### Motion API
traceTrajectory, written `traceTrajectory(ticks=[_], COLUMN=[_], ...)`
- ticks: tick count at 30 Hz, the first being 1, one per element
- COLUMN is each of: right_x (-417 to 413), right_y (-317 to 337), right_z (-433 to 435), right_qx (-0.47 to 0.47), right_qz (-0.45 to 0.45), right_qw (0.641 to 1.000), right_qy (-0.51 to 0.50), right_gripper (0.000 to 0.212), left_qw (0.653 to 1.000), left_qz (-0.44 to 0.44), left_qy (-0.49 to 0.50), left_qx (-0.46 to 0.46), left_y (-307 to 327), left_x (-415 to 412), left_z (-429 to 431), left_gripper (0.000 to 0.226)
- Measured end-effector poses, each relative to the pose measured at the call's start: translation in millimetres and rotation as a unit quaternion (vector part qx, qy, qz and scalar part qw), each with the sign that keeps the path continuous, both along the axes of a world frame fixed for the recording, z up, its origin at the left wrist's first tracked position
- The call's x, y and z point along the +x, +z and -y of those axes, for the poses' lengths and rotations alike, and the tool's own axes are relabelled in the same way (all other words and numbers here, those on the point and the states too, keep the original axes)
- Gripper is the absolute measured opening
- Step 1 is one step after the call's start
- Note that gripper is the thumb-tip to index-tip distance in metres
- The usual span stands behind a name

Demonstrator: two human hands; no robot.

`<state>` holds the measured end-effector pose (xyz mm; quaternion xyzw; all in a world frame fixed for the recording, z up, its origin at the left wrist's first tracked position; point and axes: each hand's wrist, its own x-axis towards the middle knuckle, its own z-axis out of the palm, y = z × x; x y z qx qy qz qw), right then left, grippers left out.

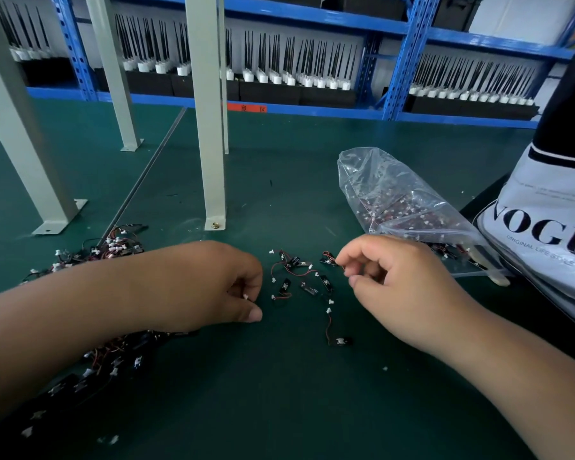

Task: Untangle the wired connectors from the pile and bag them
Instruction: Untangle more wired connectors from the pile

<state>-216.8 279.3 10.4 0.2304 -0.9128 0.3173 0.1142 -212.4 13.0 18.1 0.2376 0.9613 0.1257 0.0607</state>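
1. The clear plastic bag (395, 194) lies on the green table (279, 410), part filled with connectors, its mouth towards the person.
2. The right hand (389, 277) is just before the bag's mouth, fingers curled, fingertips (343, 260) at a black-ended connector (327, 258). Whether they actually pinch its wire I cannot tell.
3. The left hand (219, 287) is well left of the bag. Thumb and fingers pinch a thin wire with a white plug (245, 297).
4. The loose connectors (296, 277), red-wired, are spread on the table between the hands, left of the bag's mouth.
5. The tangled pile (113, 250) is far left of the bag and runs on under the left forearm.
6. A printed tote (545, 227) stands just right of the bag.
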Motion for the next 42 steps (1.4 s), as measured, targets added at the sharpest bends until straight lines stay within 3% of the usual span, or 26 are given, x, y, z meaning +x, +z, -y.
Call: traceTrajectory(ticks=[4, 7, 9, 15, 21, 25, 32, 38, 42], right_x=[6.5, 13.3, 15.8, 17.4, 13.8, 10.8, 4.0, -6.8, -11.0], right_y=[9.3, 12.0, 12.3, 10.7, 17.3, 24.9, 19.4, 3.1, -3.9], right_z=[-0.7, 2.6, 6.2, 8.8, -2.9, -13.2, -14.1, -11.7, -9.2], right_qx=[0.079, 0.169, 0.207, 0.205, 0.223, 0.228, 0.230, 0.109, 0.058], right_qz=[0.059, 0.125, 0.151, 0.204, 0.223, 0.271, 0.245, 0.146, 0.083], right_qw=[0.995, 0.978, 0.967, 0.957, 0.949, 0.932, 0.940, 0.981, 0.988], right_qy=[0.022, 0.014, 0.009, 0.031, 0.023, 0.070, 0.061, -0.060, -0.116], right_gripper=[0.011, 0.043, 0.051, 0.013, 0.022, 0.024, 0.015, 0.014, 0.021], left_qw=[1.000, 0.999, 0.998, 0.995, 0.992, 0.989, 0.986, 0.981, 0.982], left_qz=[-0.009, -0.021, -0.028, -0.038, -0.049, -0.041, -0.042, -0.059, -0.063], left_qy=[0.012, 0.028, 0.036, 0.056, 0.061, 0.075, 0.087, 0.092, 0.086], left_qx=[0.019, 0.036, 0.050, 0.079, 0.104, 0.123, 0.138, 0.160, 0.154], left_y=[-1.1, -1.2, -1.6, -3.7, -6.3, -7.1, -6.6, -10.6, -13.5], left_x=[0.7, -0.8, -2.0, -1.2, -2.6, -3.4, -2.0, -1.7, -2.7], left_z=[-4.0, -5.0, -5.8, -8.3, -9.6, -9.7, -13.2, -15.6, -14.4], left_gripper=[0.020, 0.019, 0.016, 0.014, 0.009, 0.015, 0.011, 0.007, 0.009])
